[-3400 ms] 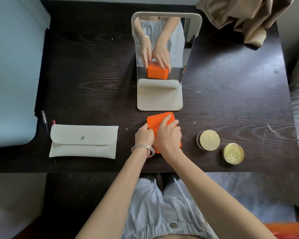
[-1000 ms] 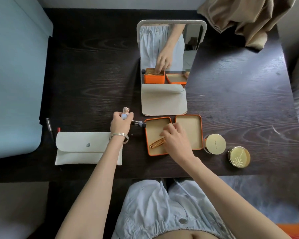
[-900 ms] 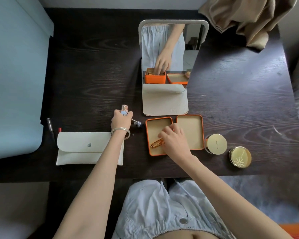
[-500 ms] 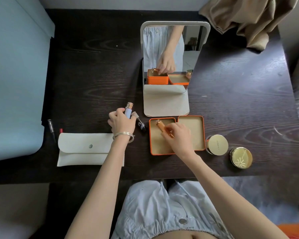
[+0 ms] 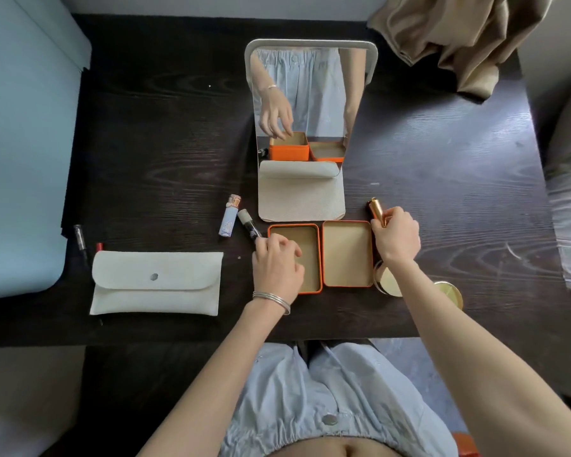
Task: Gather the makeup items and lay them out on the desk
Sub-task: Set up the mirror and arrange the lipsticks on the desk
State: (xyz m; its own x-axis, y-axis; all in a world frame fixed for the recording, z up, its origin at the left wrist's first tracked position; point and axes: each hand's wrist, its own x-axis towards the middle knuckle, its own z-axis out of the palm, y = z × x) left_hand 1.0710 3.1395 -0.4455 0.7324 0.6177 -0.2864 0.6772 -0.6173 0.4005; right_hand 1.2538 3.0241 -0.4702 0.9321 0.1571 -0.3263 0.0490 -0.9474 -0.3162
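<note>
An orange tin (image 5: 314,285) lies open on the dark desk (image 5: 459,192), its lid (image 5: 347,253) beside it on the right; both show bare insides. My right hand (image 5: 398,237) is shut on a gold lipstick tube (image 5: 375,207), just past the lid's far right corner. My left hand (image 5: 277,263) hovers over the tin's left edge with loose fingers and nothing in it. A pale blue lipstick (image 5: 229,216) and a small tube with a white cap (image 5: 247,223) lie on the desk left of the tin. My right forearm partly hides a gold jar (image 5: 389,282); a gold compact (image 5: 450,293) sits beside it.
A standing mirror (image 5: 310,94) on a cream base faces me behind the tin. A white snap pouch (image 5: 155,282) lies at front left, with a dark pen (image 5: 80,240) and a red stick (image 5: 99,247) beyond it. Beige cloth (image 5: 459,37) drapes the far right corner.
My left hand let go of the blue lipstick, which now lies on the desk, and came over the tin. My right hand lifted the gold tube out and carried it right of the lid.
</note>
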